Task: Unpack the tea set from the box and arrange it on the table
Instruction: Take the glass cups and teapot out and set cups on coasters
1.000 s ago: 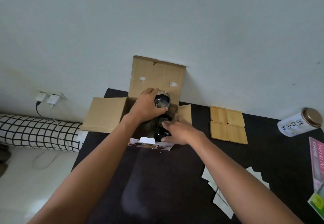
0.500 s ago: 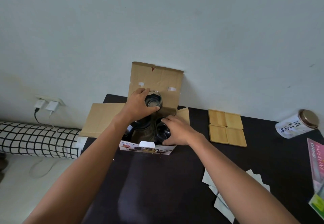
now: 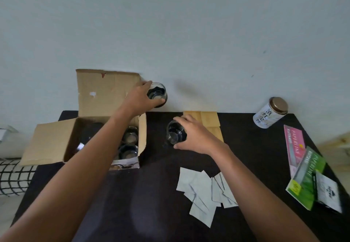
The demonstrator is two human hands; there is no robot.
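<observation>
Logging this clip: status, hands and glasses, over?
Left hand holds a glass cup in the air. Right hand grips a second cup beside the box. Two cups remain inside. Wooden coasters clear.

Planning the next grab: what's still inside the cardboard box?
In the cardboard box, two glass cups show along its right side. The left forearm covers the dark item in the middle.

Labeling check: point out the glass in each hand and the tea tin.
glass in left hand point(image 3: 157, 94), head view, on its open rim
glass in right hand point(image 3: 175, 132), head view, on its side wall
tea tin point(image 3: 265, 116), head view, on its white printed body
</observation>
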